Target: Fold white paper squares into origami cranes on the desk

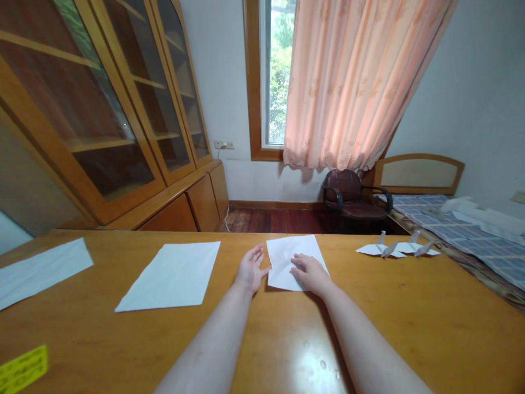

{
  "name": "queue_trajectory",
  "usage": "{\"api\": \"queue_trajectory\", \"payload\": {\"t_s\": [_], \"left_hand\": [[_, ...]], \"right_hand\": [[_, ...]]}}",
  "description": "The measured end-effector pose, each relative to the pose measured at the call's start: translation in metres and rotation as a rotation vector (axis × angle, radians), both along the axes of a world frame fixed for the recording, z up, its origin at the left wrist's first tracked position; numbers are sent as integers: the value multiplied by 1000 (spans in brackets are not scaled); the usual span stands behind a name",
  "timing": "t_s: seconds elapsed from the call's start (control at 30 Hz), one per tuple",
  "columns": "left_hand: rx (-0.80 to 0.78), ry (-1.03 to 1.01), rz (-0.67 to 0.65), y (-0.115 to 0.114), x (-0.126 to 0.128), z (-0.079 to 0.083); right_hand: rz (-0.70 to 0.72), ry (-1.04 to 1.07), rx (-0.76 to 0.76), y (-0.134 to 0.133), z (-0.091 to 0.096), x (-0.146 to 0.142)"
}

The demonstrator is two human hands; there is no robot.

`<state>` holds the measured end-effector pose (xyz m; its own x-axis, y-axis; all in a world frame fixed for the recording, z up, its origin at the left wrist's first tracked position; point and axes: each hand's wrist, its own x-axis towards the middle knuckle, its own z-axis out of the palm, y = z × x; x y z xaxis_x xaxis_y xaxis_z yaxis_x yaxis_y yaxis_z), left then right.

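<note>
A small white paper sheet (289, 254) lies on the wooden table (262, 328) in front of me. My left hand (250, 269) rests flat on the table at the sheet's left edge, fingers stretched out and its thumb touching the paper. My right hand (311, 272) lies on the sheet's lower right part, fingers curved down and pressing the paper. Neither hand holds anything lifted.
A larger white sheet (172, 276) lies to the left, another (41, 271) at the far left edge. Folded paper pieces (396, 249) sit at the right. A yellow label (22, 369) is near the front left. Beyond the table are a chair (353, 200), a bed (471, 235) and cabinets (123, 137).
</note>
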<state>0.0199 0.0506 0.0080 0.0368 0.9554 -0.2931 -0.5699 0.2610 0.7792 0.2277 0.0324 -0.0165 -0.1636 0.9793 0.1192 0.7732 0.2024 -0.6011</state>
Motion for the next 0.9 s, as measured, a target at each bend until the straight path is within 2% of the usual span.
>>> {"api": "queue_trajectory", "payload": {"t_s": [0.07,0.13,0.27,0.47,0.57,0.67,0.77,0.9], "left_hand": [[-91,-53,-34,0,-4,4],[-120,-79,-129,-1,-4,5],[-28,8,-198,-4,6,-1],[188,430,-158,4,5,-14],[389,701,-203,6,-3,-18],[498,934,-250,5,-9,-20],[566,1028,-284,4,-11,-21],[525,996,-265,4,-12,-19]], "right_hand": [[-4,10,0,0,0,0],[-9,11,1,0,1,-1],[-18,18,7,1,2,-1],[-16,49,-13,2,0,0],[-23,62,-6,3,-1,1],[-16,115,-9,2,0,0],[-9,217,-47,-1,3,-3],[12,241,-21,-2,5,-6]]}}
